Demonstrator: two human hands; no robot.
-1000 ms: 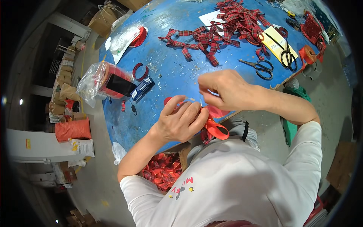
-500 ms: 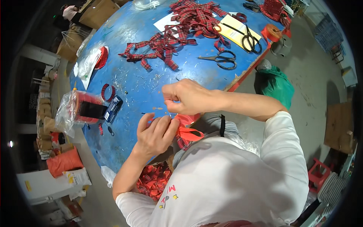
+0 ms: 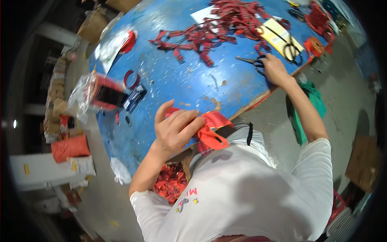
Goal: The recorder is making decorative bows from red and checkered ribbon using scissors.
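Head view: left hand at 7 o'clock of frame centre pinches a folded red ribbon against the near edge of the blue table, fingers closed on it, loops hanging off the edge. Below it, a heap of finished red bows at floor level. Right hand at 2 o'clock rests on the black scissors; cannot tell if the fingers are closed on the handles. Further out, plaid ribbon pieces at 12, a second pair of scissors on a yellow card. Risk: one-handed pinch may slacken so the fold springs open; a blind reach could nudge the scissors away.
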